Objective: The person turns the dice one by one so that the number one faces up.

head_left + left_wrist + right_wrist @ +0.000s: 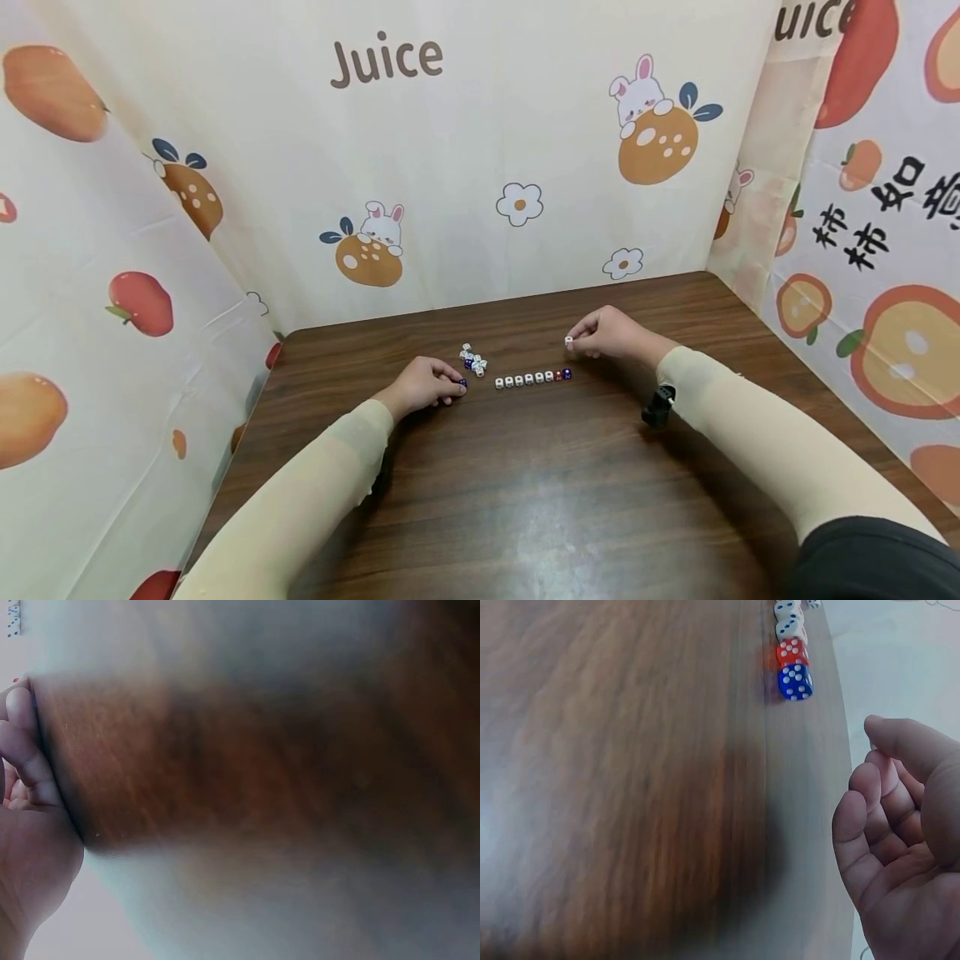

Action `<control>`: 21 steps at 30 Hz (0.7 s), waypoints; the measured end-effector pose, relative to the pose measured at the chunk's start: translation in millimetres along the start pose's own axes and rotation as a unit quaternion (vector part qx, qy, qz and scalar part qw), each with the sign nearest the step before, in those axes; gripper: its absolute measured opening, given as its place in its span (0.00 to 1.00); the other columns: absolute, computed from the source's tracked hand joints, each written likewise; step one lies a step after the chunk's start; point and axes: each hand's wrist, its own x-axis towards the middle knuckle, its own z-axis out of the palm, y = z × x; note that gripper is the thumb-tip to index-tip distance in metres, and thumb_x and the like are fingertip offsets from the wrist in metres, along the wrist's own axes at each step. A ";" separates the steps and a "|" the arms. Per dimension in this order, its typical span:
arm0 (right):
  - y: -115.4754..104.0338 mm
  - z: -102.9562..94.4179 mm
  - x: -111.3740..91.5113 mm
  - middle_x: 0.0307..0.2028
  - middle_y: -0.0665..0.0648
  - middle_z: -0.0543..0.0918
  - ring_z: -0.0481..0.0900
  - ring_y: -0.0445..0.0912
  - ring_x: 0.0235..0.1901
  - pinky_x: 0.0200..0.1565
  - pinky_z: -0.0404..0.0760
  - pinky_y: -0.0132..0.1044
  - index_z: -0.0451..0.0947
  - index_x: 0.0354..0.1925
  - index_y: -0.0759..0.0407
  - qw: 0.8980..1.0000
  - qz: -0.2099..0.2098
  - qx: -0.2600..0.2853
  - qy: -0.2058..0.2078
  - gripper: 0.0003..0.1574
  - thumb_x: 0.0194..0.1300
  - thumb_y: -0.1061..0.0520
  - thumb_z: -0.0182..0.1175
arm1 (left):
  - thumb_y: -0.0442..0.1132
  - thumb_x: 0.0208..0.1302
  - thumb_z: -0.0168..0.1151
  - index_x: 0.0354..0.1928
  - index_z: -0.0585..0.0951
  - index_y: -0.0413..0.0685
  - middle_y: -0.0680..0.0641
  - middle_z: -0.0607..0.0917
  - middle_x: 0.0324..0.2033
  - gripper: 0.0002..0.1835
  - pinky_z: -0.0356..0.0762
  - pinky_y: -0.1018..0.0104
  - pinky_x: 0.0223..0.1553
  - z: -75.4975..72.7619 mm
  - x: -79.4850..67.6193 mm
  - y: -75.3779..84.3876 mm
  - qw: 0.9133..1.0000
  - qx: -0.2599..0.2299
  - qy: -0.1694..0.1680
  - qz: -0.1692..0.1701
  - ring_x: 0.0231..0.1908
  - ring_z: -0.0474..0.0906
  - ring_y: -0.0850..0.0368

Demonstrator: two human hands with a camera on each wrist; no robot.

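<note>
My left hand (425, 385) pinches a blue die (462, 383) at its fingertips, low over the table, left of a row of dice. In the left wrist view the left hand (34, 817) shows its curled fingers, and the die is hidden. Beyond the row's right end, my right hand (611, 333) pinches a white die (568, 341) between thumb and finger. The row has several white dice (519, 381), then a red die (558, 376) and a blue die (795, 682) at the right end. Between the hands, nearer the left, lies a loose cluster of white and blue dice (478, 363).
The dark brown wooden table (480, 483) carries everything. Behind it hangs a printed curtain (465, 150), with more printed cloth along the left and right sides. A black band (659, 406) sits at the right wrist.
</note>
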 end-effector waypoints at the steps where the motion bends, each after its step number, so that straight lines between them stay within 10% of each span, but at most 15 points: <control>1: 2.5 -1.1 -2.4 0.30 0.52 0.92 0.84 0.44 0.29 0.35 0.84 0.37 0.95 0.49 0.60 1.000 0.000 0.003 0.000 0.12 0.75 0.53 0.78 | 0.40 0.70 0.82 0.48 0.94 0.45 0.53 0.91 0.26 0.10 0.82 0.68 0.31 -0.1 0.2 0.2 1.000 0.000 -0.001 0.000 0.28 0.86 0.61; 21: 12.7 7.1 -20.4 0.30 0.45 0.92 0.79 0.37 0.30 0.34 0.78 0.30 0.97 0.43 0.57 0.997 -0.050 -0.037 -0.054 0.07 0.67 0.57 0.81 | 0.40 0.70 0.82 0.47 0.94 0.44 0.53 0.90 0.26 0.09 0.82 0.67 0.30 -0.6 -2.0 2.8 1.000 -0.001 0.000 0.001 0.27 0.86 0.61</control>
